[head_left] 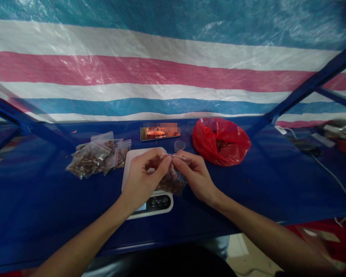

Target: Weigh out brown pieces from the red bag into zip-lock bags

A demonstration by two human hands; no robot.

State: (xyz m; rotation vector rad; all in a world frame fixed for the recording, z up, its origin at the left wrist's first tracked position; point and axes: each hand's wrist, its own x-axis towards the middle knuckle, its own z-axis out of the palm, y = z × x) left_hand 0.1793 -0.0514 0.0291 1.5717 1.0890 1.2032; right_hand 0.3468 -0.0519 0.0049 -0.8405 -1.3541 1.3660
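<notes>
Both hands pinch the top edge of a clear zip bag (173, 182) with brown bits inside. My left hand (145, 171) is closed on the bag's left side, and my right hand (194, 169) is closed on its right side, thumbs close together. Beneath the hands and bag lies a white kitchen scale (129, 161), partly covered, its dark button panel (158, 202) facing me. Just beyond my right fingers stands a small clear cup (179, 146). To the right, an open red plastic bag (222, 142) holds more brown pieces.
Several filled zip bags (96, 154) are piled on the left of the blue table (60, 211). A phone (160, 132) with a lit screen rests at the back. Blue metal bars (302, 86) slant at both sides. A white cable (331, 175) runs along the right.
</notes>
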